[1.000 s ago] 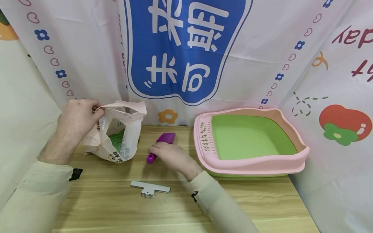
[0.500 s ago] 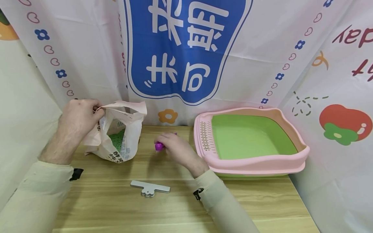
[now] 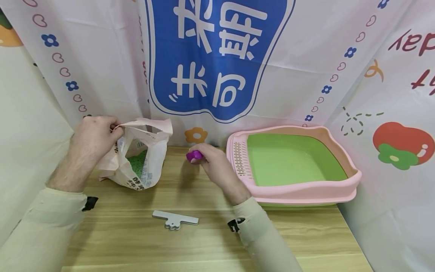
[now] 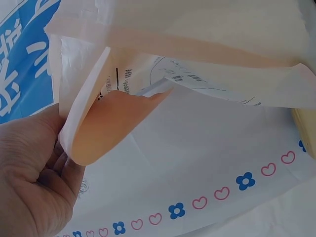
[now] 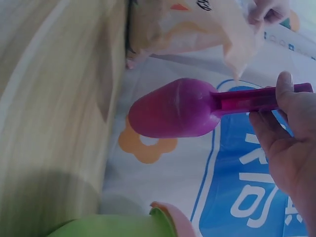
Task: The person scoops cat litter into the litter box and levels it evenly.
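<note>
purple and held above the table [image 3: 136, 241], between bag [image 3: 156, 162] and pink-rimmed tray [image 3: 302, 192], the scoop [image 5: 195, 108] is gripped by its handle [image 5: 242, 101] in the right hand [image 3: 219, 164], apparently so the bowl [image 5: 163, 109] is left free; the bag's edge is pinched by the left hand [image 3: 93, 138], seemingly so that its mouth gapes.

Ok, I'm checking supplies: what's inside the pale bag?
Green granules show inside the pale bag; its walls and the top layer hide whatever lies deeper, so the amount is unclear.
</note>
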### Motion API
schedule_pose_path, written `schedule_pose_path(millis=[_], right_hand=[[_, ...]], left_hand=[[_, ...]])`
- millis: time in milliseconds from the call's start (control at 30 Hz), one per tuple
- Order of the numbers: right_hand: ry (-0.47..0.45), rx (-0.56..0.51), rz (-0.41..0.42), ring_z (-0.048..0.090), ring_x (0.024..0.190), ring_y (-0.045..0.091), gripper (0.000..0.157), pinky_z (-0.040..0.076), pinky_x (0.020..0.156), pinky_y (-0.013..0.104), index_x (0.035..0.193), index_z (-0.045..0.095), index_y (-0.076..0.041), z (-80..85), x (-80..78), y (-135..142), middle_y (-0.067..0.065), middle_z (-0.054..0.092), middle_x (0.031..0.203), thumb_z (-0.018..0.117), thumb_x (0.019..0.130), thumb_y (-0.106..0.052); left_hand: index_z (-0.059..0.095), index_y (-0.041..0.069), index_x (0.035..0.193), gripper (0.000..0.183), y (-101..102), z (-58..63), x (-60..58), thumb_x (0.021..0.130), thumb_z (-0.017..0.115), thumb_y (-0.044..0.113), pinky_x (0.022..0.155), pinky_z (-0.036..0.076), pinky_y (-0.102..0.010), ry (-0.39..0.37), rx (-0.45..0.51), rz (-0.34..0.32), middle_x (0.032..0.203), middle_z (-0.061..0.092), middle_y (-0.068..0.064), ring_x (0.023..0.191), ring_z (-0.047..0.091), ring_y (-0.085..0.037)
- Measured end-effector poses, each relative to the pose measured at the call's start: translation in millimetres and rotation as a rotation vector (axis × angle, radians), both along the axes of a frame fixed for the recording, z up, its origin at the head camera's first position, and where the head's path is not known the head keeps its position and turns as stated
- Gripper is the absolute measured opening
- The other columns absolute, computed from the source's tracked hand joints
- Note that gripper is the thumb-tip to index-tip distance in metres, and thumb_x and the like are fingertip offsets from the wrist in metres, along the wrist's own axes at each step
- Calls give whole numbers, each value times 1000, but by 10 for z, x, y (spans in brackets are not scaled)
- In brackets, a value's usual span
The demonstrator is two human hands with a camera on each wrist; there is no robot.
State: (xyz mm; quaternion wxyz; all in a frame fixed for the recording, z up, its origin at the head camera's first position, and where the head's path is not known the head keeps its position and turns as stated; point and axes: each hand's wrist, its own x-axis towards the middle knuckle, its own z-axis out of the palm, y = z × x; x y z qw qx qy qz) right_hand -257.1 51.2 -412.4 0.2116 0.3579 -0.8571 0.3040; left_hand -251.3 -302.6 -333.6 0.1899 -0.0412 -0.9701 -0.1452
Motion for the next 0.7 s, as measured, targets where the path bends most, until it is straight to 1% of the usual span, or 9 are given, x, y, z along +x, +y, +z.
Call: schedule_pose_path(millis=[167, 267, 400, 567, 700], right_hand=[[-30, -72, 7, 71, 118, 13, 24, 54, 110, 24, 119, 71, -20, 99, 31, 82, -3, 76, 123, 75, 96, -16], [-58, -125, 16, 72, 116, 15, 24, 56, 108, 26, 119, 70, -19, 158, 53, 129, -1, 77, 122, 75, 95, -16], [-98, -193, 31, 73, 118, 19, 25, 58, 105, 27, 120, 70, -16, 225, 79, 183, 3, 77, 123, 74, 96, -13], [-109, -270, 62, 74, 120, 25, 27, 59, 103, 28, 120, 71, -12, 314, 115, 241, 9, 77, 125, 75, 94, -8], [-88, -323, 70, 74, 116, 27, 28, 61, 101, 32, 119, 72, -11, 385, 140, 289, 11, 77, 122, 77, 92, -6]], left_hand=[[76, 3, 104, 21, 23, -9, 19, 101, 64, 20, 50, 47, -36, -8, 4, -9, 91, 77, -23, 71, 69, -33], [76, 4, 104, 21, 50, -7, 36, 102, 63, 20, 49, 45, -34, -24, 15, -12, 89, 77, -22, 69, 67, -30], [76, 6, 104, 21, 95, 3, 62, 103, 61, 21, 48, 45, -34, -33, 23, -15, 89, 77, -21, 68, 67, -28], [77, 8, 100, 19, 156, 14, 88, 101, 61, 20, 52, 47, -37, -4, -3, -33, 87, 78, -17, 70, 67, -28], [77, 9, 94, 17, 213, 24, 101, 100, 63, 18, 57, 49, -40, 31, -31, -60, 83, 77, -13, 69, 66, -28]])
